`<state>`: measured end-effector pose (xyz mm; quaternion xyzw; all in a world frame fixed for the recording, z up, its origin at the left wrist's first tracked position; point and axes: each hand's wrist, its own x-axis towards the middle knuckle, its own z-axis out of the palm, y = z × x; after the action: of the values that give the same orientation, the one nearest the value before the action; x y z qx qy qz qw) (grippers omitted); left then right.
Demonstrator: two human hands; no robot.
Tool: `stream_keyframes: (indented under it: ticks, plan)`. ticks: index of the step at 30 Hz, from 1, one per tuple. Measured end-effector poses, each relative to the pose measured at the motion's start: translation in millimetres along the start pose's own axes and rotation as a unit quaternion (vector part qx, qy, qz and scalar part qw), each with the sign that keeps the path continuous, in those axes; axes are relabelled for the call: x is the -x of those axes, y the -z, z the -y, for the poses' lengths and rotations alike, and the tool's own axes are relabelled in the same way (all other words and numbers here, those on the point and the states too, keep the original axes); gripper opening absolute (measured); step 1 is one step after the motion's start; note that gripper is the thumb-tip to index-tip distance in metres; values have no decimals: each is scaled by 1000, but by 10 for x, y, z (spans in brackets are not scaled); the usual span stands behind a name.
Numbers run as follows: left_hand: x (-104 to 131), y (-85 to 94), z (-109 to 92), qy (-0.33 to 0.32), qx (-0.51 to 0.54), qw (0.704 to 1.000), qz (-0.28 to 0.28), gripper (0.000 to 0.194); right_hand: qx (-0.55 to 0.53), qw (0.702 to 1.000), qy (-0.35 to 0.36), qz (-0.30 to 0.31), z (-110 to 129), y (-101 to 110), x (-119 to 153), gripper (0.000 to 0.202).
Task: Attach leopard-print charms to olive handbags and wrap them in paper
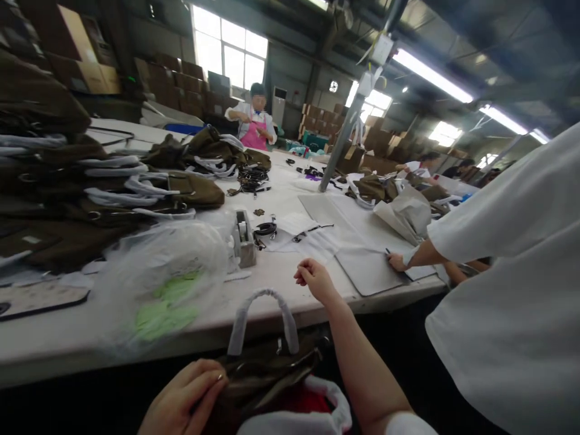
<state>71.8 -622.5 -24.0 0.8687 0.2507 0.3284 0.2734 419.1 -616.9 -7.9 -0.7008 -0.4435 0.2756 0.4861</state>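
Note:
An olive-brown handbag [258, 371] is in front of me at the table's near edge, its opening facing up with some red showing inside. One handle [265, 296] stands upright, covered in white wrapping; the other wrapped handle [338, 399] hangs toward me. My left hand [188, 396] pinches the bag's left upper edge. Raised above the table's front, beyond the bag, my right hand [315, 279] has its fingers curled together. Whatever those fingers may hold is too small or hidden to make out.
Piled brown bags [109, 187] fill the left, behind a clear plastic bag [167, 284] with green material. A tape dispenser [244, 238] and black straps [266, 229] lie mid-table near a metal post [344, 139]. A co-worker's hand [397, 261] rests on a grey board [369, 269] at right.

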Motion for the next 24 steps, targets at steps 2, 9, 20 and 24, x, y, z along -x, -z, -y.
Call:
stream_keyframes:
  ticks: [2,9,20,24]
  plan:
    - [-59,5,-146,10,-3,1000,14,26,102,994,-26,-7,-54,44,-27,10]
    - [-120,-28,-197,47,-15,998,30,25,178,980,-89,-25,-317,338,-291,20]
    - [-473,-112,66,75,-1,997,19,24,-15,995,-80,49,-233,203,-165,15]
    - [-577,-109,175,111,-9,994,5,24,11,987,-133,91,-240,-129,-63,11]
